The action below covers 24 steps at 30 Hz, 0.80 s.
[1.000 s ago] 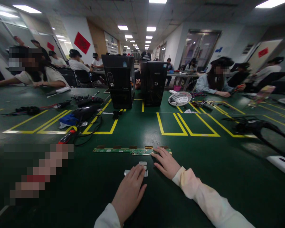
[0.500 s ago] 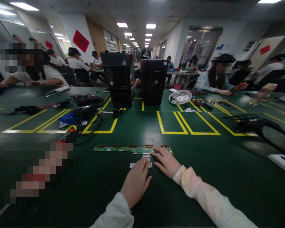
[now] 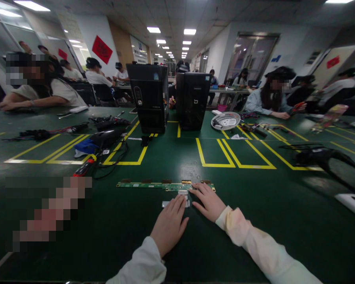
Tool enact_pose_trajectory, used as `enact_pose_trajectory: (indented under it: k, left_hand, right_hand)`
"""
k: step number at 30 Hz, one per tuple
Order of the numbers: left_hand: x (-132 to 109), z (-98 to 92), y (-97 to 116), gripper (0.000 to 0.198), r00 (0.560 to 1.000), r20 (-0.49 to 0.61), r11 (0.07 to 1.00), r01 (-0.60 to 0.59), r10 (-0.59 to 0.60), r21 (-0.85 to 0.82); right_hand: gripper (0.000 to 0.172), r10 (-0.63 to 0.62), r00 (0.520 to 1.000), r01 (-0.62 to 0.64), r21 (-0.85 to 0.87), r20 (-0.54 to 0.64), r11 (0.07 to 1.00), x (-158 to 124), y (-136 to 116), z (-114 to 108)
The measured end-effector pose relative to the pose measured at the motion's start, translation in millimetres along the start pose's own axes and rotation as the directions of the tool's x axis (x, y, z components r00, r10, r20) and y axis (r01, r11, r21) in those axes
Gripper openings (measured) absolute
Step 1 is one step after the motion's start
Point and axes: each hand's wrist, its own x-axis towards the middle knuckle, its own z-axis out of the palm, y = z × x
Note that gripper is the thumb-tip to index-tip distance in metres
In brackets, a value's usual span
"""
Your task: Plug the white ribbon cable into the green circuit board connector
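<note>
A long, narrow green circuit board (image 3: 150, 185) lies crosswise on the table in front of me, with several brownish-gold tabs along its far edge. From its near edge a pale flat ribbon cable (image 3: 182, 193) comes toward me; part of it sticks out to the left under my fingers. My left hand (image 3: 169, 225) rests on this cable, fingers stretched and thumb apart. My right hand (image 3: 209, 202) lies over the board's right end, its fingers spread and fingertips touching the board. What lies beneath both hands is hidden.
Two black computer towers (image 3: 149, 98) stand at the table's back. Left are a red-and-black tool handle (image 3: 84, 167), a black tool with a cord (image 3: 106, 140) and cable bundles (image 3: 35, 135). A white basket (image 3: 225, 121) sits behind right. Co-workers sit on both sides.
My hands, the board and the ribbon cable keep their places. The view has shifted slightly, and the person at the far left has drawn their arms in.
</note>
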Motion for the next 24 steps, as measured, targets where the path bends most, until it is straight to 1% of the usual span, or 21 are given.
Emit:
enact_pose_trajectory:
  k: [7, 18, 24]
  left_hand:
    - [1.5, -2.6, 2.3, 0.048, 1.000, 0.007, 1.000, 0.021, -0.021, 0.014]
    - [3.4, 0.6, 8.6, 0.050, 0.997, 0.007, 0.997, 0.072, -0.072, 0.008]
    - [5.5, -0.8, 10.8, 0.052, 0.995, 0.030, 0.995, 0.097, -0.097, -0.007]
  right_hand:
    - [0.047, -0.006, 1.000, 0.006, -0.006, 0.025, 1.000, -0.6, 0.3, -0.7]
    - [0.046, 0.008, 1.000, -0.008, 0.014, 0.029, 1.000, -1.0, -0.3, -3.4]
    - [0.047, 0.005, 0.999, -0.005, 0.017, 0.041, 1.000, -1.5, 0.9, -2.0]
